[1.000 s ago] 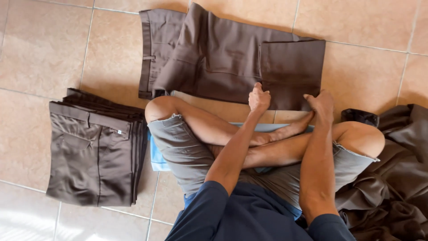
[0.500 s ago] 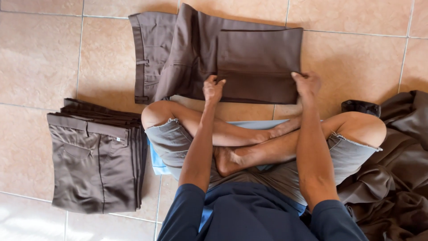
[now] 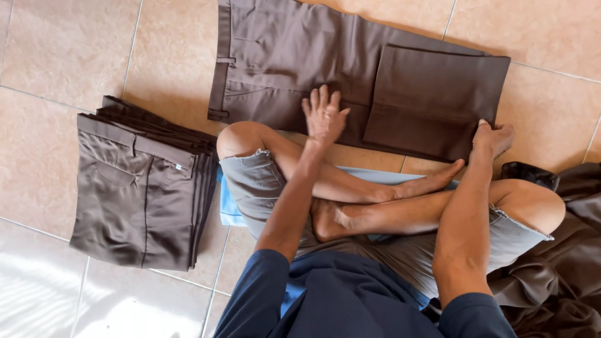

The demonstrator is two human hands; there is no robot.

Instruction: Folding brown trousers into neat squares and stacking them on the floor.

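Trousers (image 3: 294, 69) flat on tiles (image 3: 56, 50); left hand (image 3: 323, 116) spread on them, right hand (image 3: 491, 139) pinching folded leg edge.

There is just one camera, and it sits on the person's head and looks almost straight down at the tiled floor (image 3: 56, 37) from close up. The person's own blue sleeves, arms and crossed legs fill the bottom of the view, so the far side of the floor is at the top. The left hand (image 3: 324, 116) and right hand (image 3: 491, 139) reach away from the camera onto the brown trousers (image 3: 300, 56), with a folded pile (image 3: 141, 188) at the left.
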